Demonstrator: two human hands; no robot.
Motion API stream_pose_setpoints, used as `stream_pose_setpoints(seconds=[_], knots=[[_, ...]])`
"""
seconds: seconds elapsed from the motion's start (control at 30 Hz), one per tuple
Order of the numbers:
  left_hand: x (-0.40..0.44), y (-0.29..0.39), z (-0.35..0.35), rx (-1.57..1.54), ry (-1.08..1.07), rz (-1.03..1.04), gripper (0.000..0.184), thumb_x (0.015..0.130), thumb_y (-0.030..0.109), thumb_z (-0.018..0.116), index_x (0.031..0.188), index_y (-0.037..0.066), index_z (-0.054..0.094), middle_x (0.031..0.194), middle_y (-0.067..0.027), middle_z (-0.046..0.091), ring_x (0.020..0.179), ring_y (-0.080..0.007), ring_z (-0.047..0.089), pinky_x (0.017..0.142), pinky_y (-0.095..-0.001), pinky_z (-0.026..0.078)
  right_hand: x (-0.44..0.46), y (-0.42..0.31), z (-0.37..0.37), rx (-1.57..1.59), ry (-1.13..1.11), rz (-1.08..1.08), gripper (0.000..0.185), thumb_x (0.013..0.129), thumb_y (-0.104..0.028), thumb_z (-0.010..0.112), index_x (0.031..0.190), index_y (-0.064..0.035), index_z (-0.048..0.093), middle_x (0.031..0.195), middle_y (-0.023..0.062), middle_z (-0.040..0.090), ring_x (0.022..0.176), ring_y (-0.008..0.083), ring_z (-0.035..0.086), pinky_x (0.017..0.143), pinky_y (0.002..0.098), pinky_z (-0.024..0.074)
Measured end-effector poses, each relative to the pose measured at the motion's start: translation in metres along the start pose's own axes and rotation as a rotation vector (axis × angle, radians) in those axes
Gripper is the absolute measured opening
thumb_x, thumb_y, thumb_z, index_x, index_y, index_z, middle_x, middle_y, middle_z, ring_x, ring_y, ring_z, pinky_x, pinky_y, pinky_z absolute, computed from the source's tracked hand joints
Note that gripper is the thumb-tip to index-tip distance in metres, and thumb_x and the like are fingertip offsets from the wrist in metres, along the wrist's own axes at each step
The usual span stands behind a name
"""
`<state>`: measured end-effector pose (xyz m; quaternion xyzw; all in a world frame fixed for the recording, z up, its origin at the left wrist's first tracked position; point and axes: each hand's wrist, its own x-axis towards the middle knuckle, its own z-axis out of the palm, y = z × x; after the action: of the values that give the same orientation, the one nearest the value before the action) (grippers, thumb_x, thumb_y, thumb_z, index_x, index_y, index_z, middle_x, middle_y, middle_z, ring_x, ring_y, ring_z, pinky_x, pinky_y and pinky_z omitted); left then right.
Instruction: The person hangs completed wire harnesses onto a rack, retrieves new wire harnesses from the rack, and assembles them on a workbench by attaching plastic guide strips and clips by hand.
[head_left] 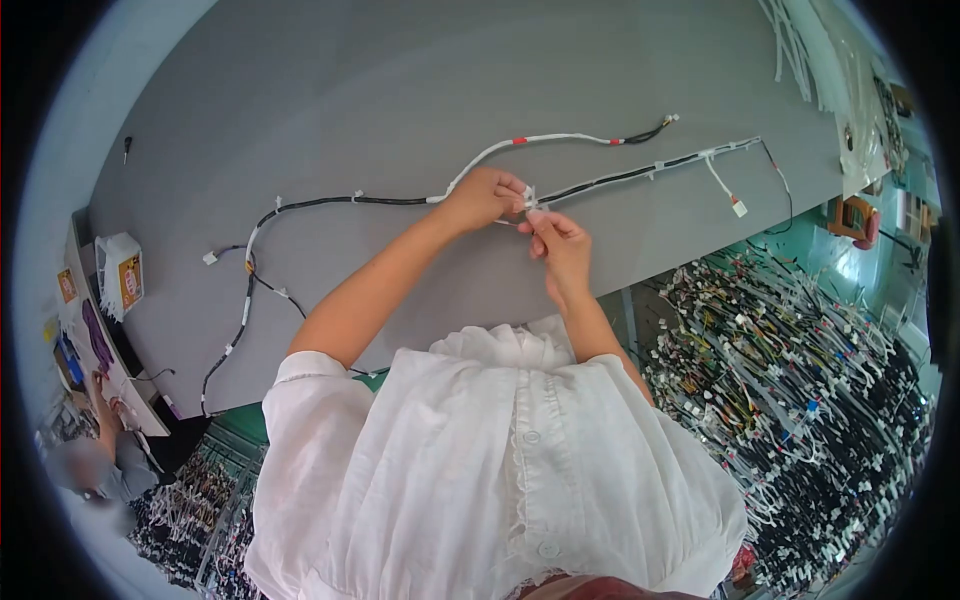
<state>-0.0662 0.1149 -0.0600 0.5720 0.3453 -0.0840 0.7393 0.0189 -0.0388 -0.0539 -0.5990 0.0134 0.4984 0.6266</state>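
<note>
A long wire harness (pixel 385 201), black with white-wrapped stretches, lies across the table and bends down at the left. My left hand (pixel 482 203) is closed on it where a white branch splits off. Close beside it, my right hand (pixel 562 245) pinches at a small white clip-like piece (pixel 531 198) on the harness; its exact kind is too small to tell. Fingertips of both hands nearly meet there. Small white pieces sit along the harness. White connectors (pixel 739 208) end some branches, one of them at the left (pixel 210 258).
The grey table (pixel 330 90) bears a small black tool (pixel 127 148) and a white box (pixel 120 275) at the left. Many bundled harnesses (pixel 790 400) hang below its right edge. White strips (pixel 790 45) lie at the upper right. Another person (pixel 105 460) works at lower left.
</note>
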Motion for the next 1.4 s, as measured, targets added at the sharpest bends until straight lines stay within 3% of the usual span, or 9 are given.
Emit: stream_pose_setpoints(seconds=[0.33, 0.63, 0.87, 0.97, 1.07, 1.17, 1.27, 1.37, 1.4], knots=[[0.006, -0.008, 0.000, -0.040, 0.011, 0.046, 0.029, 0.078, 0.004, 0.061, 0.105, -0.006, 0.056, 0.091, -0.0121, 0.067, 0.086, -0.0151, 0.063, 0.078, -0.0270, 0.049, 0.004, -0.007, 0.008, 0.184, 0.085, 0.142, 0.009, 0.079, -0.004, 0.065, 0.075, -0.0035, 0.057, 0.069, 0.0089, 0.061, 0.052, 0.0104, 0.052, 0.051, 0.0244, 0.0452], [-0.007, 0.015, 0.001, 0.073, 0.026, 0.009, 0.051, 0.078, 0.001, 0.060, 0.128, -0.001, 0.046, 0.097, -0.0163, 0.068, 0.091, -0.0182, 0.065, 0.082, -0.0287, 0.050, 0.001, -0.007, 0.017, 0.192, 0.145, 0.130, 0.011, 0.078, -0.004, 0.061, 0.072, -0.0059, 0.052, 0.066, 0.0088, 0.059, 0.051, 0.0118, 0.051, 0.049, 0.0265, 0.0431], [-0.016, 0.017, 0.007, 0.165, 0.059, 0.064, 0.064, 0.079, -0.001, 0.058, 0.139, 0.007, 0.037, 0.094, -0.0138, 0.069, 0.091, -0.0172, 0.065, 0.081, -0.0297, 0.050, -0.004, -0.006, 0.024, 0.190, 0.195, 0.092, 0.010, 0.080, -0.006, 0.061, 0.073, -0.0045, 0.052, 0.064, 0.0089, 0.058, 0.046, 0.0117, 0.048, 0.044, 0.0253, 0.0410], [-0.019, 0.018, 0.008, 0.168, 0.064, 0.098, 0.065, 0.079, -0.001, 0.059, 0.140, 0.009, 0.036, 0.092, -0.0128, 0.069, 0.089, -0.0154, 0.065, 0.080, -0.0289, 0.050, -0.003, -0.005, 0.026, 0.028, 0.168, -0.003, 0.009, 0.081, -0.009, 0.061, 0.078, -0.0027, 0.056, 0.063, 0.0055, 0.058, 0.043, 0.0108, 0.049, 0.041, 0.0232, 0.0398], [-0.018, 0.012, 0.011, 0.137, 0.090, 0.117, 0.066, 0.079, -0.001, 0.059, 0.140, 0.009, 0.036, 0.089, -0.0112, 0.070, 0.086, -0.0132, 0.065, 0.079, -0.0273, 0.049, 0.006, -0.018, 0.019, -0.492, 0.156, -0.189, 0.014, 0.081, -0.016, 0.066, 0.076, -0.0035, 0.060, 0.061, 0.0052, 0.059, 0.045, 0.0134, 0.050, 0.042, 0.0275, 0.0389], [-0.021, 0.014, 0.010, 0.192, 0.085, 0.145, 0.068, 0.078, -0.002, 0.060, 0.141, 0.009, 0.035, 0.087, -0.0094, 0.070, 0.081, -0.0116, 0.063, 0.078, -0.0255, 0.048, 0.007, -0.047, 0.021, -1.257, 0.110, -0.543, 0.021, 0.078, -0.023, 0.070, 0.070, -0.0057, 0.063, 0.059, 0.0060, 0.059, 0.051, 0.0182, 0.054, 0.047, 0.0320, 0.0393], [-0.014, 0.000, 0.009, 0.187, 0.106, 0.199, 0.070, 0.077, -0.003, 0.061, 0.141, 0.009, 0.034, 0.084, -0.0081, 0.070, 0.078, -0.0108, 0.062, 0.076, -0.0245, 0.047, 0.031, -0.069, 0.016, -1.534, 0.011, -1.207, 0.021, 0.074, -0.027, 0.072, 0.070, -0.0072, 0.066, 0.058, 0.0080, 0.059, 0.059, 0.0223, 0.057, 0.051, 0.0341, 0.0397], [-0.019, 0.007, 0.007, 0.184, 0.113, 0.146, 0.072, 0.076, -0.002, 0.063, 0.141, 0.009, 0.034, 0.082, -0.0073, 0.069, 0.077, -0.0108, 0.062, 0.076, -0.0243, 0.046, 0.057, -0.073, 0.009, -1.486, -0.424, -0.465, 0.015, 0.075, -0.021, 0.070, 0.076, -0.0065, 0.069, 0.061, 0.0076, 0.061, 0.062, 0.0209, 0.059, 0.055, 0.0330, 0.0418], [-0.021, 0.008, 0.008, 0.186, 0.115, 0.149, 0.072, 0.076, -0.002, 0.063, 0.141, 0.009, 0.034, 0.081, -0.0070, 0.069, 0.076, -0.0109, 0.062, 0.076, -0.0245, 0.047, 0.064, -0.074, 0.009, -1.364, -0.452, -0.331, 0.012, 0.075, -0.019, 0.069, 0.076, -0.0066, 0.069, 0.062, 0.0078, 0.061, 0.062, 0.0201, 0.060, 0.055, 0.0332, 0.0423]])
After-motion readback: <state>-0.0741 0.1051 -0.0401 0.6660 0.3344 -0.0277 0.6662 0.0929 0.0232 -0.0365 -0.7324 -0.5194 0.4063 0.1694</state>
